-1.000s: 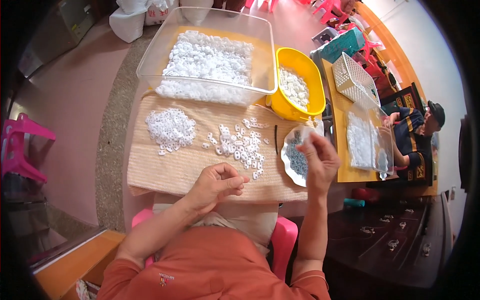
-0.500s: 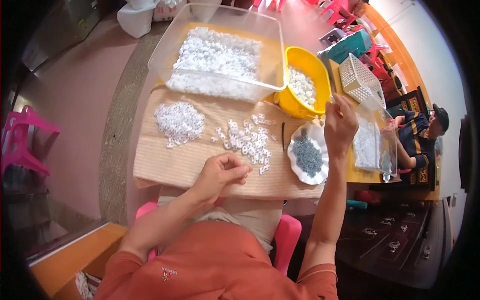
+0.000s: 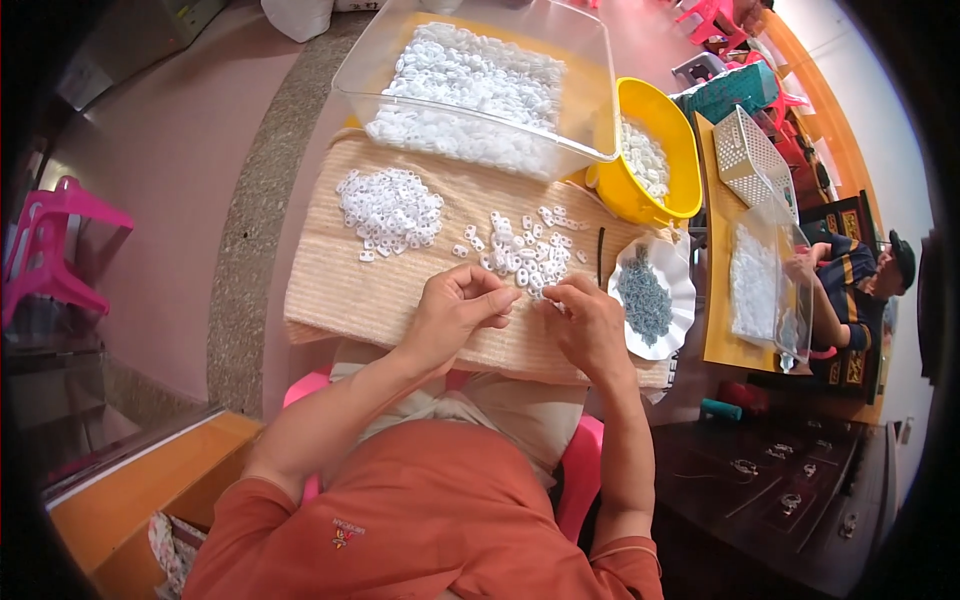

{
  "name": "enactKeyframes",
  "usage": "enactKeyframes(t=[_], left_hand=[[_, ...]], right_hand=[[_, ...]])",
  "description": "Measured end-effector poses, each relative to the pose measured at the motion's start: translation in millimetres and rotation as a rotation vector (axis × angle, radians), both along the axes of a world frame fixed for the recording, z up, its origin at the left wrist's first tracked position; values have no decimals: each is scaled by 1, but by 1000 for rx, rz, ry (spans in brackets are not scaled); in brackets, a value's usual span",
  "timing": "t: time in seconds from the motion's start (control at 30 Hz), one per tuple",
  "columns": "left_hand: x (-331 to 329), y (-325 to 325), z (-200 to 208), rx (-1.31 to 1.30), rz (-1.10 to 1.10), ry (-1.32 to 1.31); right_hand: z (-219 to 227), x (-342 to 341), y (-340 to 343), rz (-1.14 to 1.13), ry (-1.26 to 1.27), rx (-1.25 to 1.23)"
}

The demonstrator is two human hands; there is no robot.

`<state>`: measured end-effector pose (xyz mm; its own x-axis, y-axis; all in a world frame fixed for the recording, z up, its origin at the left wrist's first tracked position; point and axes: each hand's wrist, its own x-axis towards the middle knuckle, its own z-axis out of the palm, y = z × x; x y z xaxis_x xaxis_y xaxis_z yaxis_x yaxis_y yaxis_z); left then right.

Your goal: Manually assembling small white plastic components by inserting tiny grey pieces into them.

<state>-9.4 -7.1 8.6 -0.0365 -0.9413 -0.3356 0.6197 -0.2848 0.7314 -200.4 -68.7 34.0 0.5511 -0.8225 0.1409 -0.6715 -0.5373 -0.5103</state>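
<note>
Above a woven mat (image 3: 400,290), both hands pinch small white plastic pieces (image 3: 525,262): left hand (image 3: 462,310) curled nearly closed, right hand (image 3: 590,325) likewise, beside a white dish (image 3: 680,290) of grey parts.

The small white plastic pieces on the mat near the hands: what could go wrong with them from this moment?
1. The loose white pieces lie scattered just beyond both hands; a sweep of the right hand or left hand may push some off the woven mat.
2. The white plate of grey parts sits at the mat's right edge, close to the right hand, so a bump could tip it.
3. The clear bin stands against the yellow bowl; pieces could mix.
</note>
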Motion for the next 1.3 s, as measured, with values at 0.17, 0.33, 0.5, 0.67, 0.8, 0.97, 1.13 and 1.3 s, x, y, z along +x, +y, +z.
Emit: enactKeyframes(t=[0.17, 0.33, 0.5, 0.67, 0.8, 0.97, 1.13, 1.3], left_hand=[[0, 1, -3, -10, 3, 11], [-1, 1, -2, -23, -1, 24], [-3, 2, -4, -35, -9, 7], [-9, 2, -6, -69, -18, -64], [-13, 4, 0, -123, -99, -136], [-12, 8, -7, -107, -131, -46], [-12, 6, -8, -75, -170, 40], [-15, 7, -5, -29, -163, 74]], right_hand=[[1, 8, 7, -15, 159, -44], [-9, 9, 12, 4, 236, -107], [-17, 4, 10, 45, 155, -245], [-27, 0, 14, 1, -131, -280], [-11, 12, 36, -120, -486, 311], [-13, 15, 43, -230, -835, 697], [-13, 7, 47, -269, -759, 689], [-16, -26, 37, -254, -440, 26]])
